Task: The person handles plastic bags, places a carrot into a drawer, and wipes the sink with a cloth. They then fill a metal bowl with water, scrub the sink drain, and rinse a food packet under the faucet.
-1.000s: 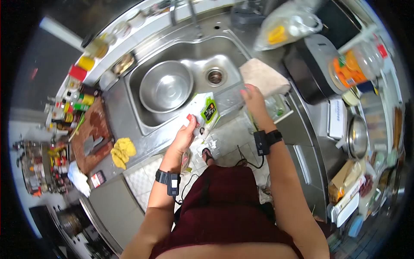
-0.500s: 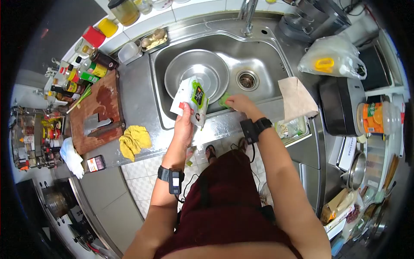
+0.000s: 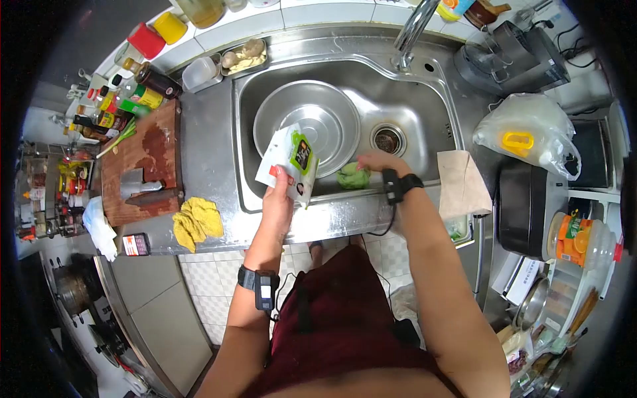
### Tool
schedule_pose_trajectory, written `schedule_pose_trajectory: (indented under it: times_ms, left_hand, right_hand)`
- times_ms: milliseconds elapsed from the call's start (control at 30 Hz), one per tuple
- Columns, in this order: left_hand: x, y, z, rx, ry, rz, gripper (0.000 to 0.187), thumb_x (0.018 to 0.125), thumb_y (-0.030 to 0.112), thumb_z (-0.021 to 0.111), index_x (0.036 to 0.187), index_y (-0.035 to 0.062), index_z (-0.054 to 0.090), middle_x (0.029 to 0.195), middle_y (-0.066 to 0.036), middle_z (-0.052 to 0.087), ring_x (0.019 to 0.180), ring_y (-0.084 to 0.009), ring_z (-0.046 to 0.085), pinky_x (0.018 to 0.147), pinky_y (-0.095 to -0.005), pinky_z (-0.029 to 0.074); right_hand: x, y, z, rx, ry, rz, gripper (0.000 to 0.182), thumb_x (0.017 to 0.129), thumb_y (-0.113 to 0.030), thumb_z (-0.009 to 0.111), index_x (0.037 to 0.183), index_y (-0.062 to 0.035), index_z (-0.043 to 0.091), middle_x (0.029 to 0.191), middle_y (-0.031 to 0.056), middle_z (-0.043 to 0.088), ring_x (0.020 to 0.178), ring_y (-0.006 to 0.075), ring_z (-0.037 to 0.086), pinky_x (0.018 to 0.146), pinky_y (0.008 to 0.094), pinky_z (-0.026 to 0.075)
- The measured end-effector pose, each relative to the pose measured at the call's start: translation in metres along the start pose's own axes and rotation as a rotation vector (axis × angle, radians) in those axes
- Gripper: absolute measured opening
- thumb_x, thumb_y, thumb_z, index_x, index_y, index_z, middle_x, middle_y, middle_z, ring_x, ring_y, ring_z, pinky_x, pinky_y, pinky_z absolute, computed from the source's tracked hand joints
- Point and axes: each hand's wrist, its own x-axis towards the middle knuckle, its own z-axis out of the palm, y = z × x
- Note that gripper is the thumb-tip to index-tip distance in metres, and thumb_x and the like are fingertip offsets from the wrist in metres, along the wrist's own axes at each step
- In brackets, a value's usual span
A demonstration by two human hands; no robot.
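My left hand (image 3: pixel 279 199) is closed around the lower part of a white and green printed packet (image 3: pixel 292 161), thumb on its face. The packet tilts over the front rim of a round steel basin (image 3: pixel 265 106), hiding part of it. Inside the sink (image 3: pixel 431 126), my right hand (image 3: pixel 383 161) reaches over the front edge to the right of the basin. Its curled fingertips are at the top of a crumpled light-green thing (image 3: pixel 353 176), low by the sink's front wall; I cannot tell its kind.
On the left, a wooden cutting board (image 3: pixel 149 142) carries a cleaver (image 3: pixel 136 184). A yellow cloth (image 3: pixel 198 222) lies near the counter edge. To the right are a beige cloth (image 3: pixel 462 182) and a plastic bag (image 3: pixel 524 129). The faucet (image 3: pixel 411 36) rises behind the sink.
My right hand has reached further into the sink, and more of the green thing now shows below its fingers. My left hand still holds the packet. The camera view has shifted slightly.
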Motion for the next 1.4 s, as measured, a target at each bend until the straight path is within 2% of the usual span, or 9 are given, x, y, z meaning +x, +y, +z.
schedule_pose_trajectory:
  times_ms: [100,300,433,533,633,833,1033,1233,1400]
  left_hand:
    - [0.001,0.004,0.015,-0.023,0.013,0.041,0.058,0.089,0.042,0.046,0.126,-0.0025,0.036,0.122,-0.012,0.046,0.111,-0.0215,0.046,0.094,-0.0336,0.037]
    - [0.001,0.009,0.049,-0.050,-0.012,0.033,0.061,0.088,0.043,0.047,0.121,-0.0071,0.039,0.116,-0.014,0.050,0.107,-0.0218,0.050,0.090,-0.0341,0.041]
    - [0.004,0.001,0.061,-0.040,-0.042,0.045,0.060,0.088,0.043,0.047,0.121,-0.0066,0.039,0.116,-0.013,0.051,0.106,-0.0208,0.050,0.090,-0.0340,0.041]
    - [0.002,-0.004,0.066,-0.034,-0.050,0.039,0.060,0.088,0.043,0.047,0.122,-0.0057,0.039,0.117,-0.013,0.050,0.106,-0.0207,0.051,0.089,-0.0338,0.042]
    - [0.003,-0.010,0.067,-0.036,-0.050,0.015,0.060,0.088,0.044,0.047,0.122,-0.0049,0.039,0.117,-0.012,0.050,0.106,-0.0203,0.051,0.089,-0.0334,0.041]
    - [0.004,-0.020,0.064,-0.053,0.021,0.014,0.060,0.088,0.044,0.047,0.123,-0.0044,0.039,0.110,-0.009,0.052,0.100,-0.0167,0.050,0.087,-0.0306,0.040]
    - [0.000,-0.022,0.055,-0.065,0.069,0.038,0.059,0.088,0.046,0.047,0.119,-0.0038,0.042,0.107,-0.008,0.052,0.099,-0.0159,0.049,0.087,-0.0305,0.039]
    - [-0.003,-0.021,0.049,-0.084,0.097,0.016,0.058,0.088,0.044,0.045,0.122,-0.0034,0.039,0.117,-0.011,0.050,0.107,-0.0198,0.049,0.090,-0.0332,0.039]
    - [-0.009,-0.020,0.056,-0.079,0.118,0.018,0.062,0.087,0.047,0.047,0.121,-0.0045,0.039,0.115,-0.010,0.050,0.104,-0.0181,0.048,0.089,-0.0310,0.039]
  right_hand:
    - [-0.063,-0.033,-0.034,0.551,0.138,0.257,0.030,0.081,-0.036,0.058,0.076,-0.0073,0.064,0.075,0.0056,0.061,0.064,0.0122,0.054,0.061,0.0264,0.042]
    - [-0.137,-0.058,-0.040,1.169,0.275,0.139,0.038,0.077,-0.036,0.066,0.091,-0.0007,0.057,0.078,0.0044,0.061,0.077,0.0115,0.058,0.069,0.0263,0.046]
    - [-0.118,-0.008,-0.012,0.124,0.577,0.275,0.040,0.076,-0.041,0.065,0.096,-0.0078,0.060,0.101,0.0111,0.061,0.093,0.0241,0.058,0.080,0.0334,0.045]
    - [-0.098,-0.034,-0.018,-0.249,0.126,0.332,0.040,0.078,-0.045,0.057,0.100,-0.0124,0.063,0.098,0.0127,0.063,0.093,0.0285,0.058,0.079,0.0372,0.044]
    - [-0.102,-0.084,-0.013,-0.510,0.050,0.363,0.050,0.077,-0.053,0.052,0.097,-0.0097,0.066,0.103,0.0140,0.062,0.098,0.0306,0.056,0.083,0.0343,0.043]
    - [-0.087,-0.041,-0.010,-0.154,-0.056,0.058,0.056,0.078,-0.059,0.045,0.094,-0.0085,0.066,0.096,0.0160,0.063,0.089,0.0286,0.059,0.081,0.0351,0.043]
    - [-0.052,-0.003,-0.003,-0.032,0.036,0.224,0.052,0.084,-0.051,0.040,0.088,-0.0047,0.065,0.089,0.0181,0.063,0.082,0.0331,0.059,0.076,0.0399,0.043]
    - [-0.049,-0.008,-0.020,-0.388,0.321,0.210,0.053,0.089,-0.047,0.034,0.082,-0.0042,0.064,0.084,0.0188,0.062,0.083,0.0387,0.057,0.075,0.0443,0.044]
    - [-0.064,-0.019,-0.012,-0.602,0.127,0.271,0.049,0.089,-0.042,0.035,0.087,-0.0029,0.064,0.087,0.0196,0.062,0.086,0.0365,0.058,0.078,0.0434,0.044]
